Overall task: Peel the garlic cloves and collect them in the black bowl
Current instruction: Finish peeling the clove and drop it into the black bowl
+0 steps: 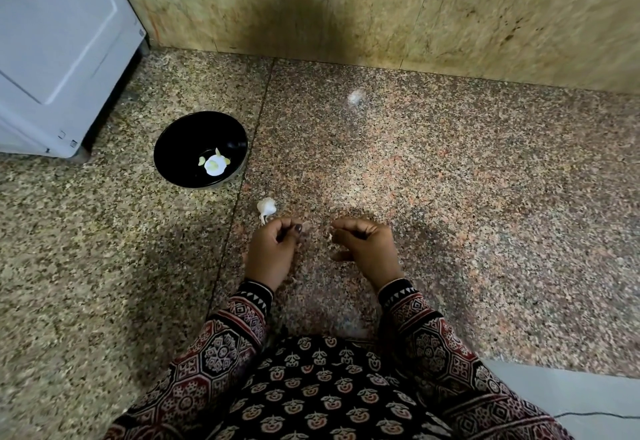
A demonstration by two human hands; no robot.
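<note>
Several pale yellowish cloves (214,164) lie in the black bowl (183,136), near a white papery garlic piece (267,206) just beyond the left hand (272,252). Its fingers are curled, contents unclear; the right hand (367,249) pinches a small white scrap (331,237).

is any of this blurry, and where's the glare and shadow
Head view: soft overall, likely motion; the white scrap far out on the floor is a smear, and the white bit pinched by the right hand is unidentifiable. Same view: a bright white patch in the black bowl looks like glare; a dark patch, likely shadow, on the wall; the wide lens bows the wall's base.
</note>
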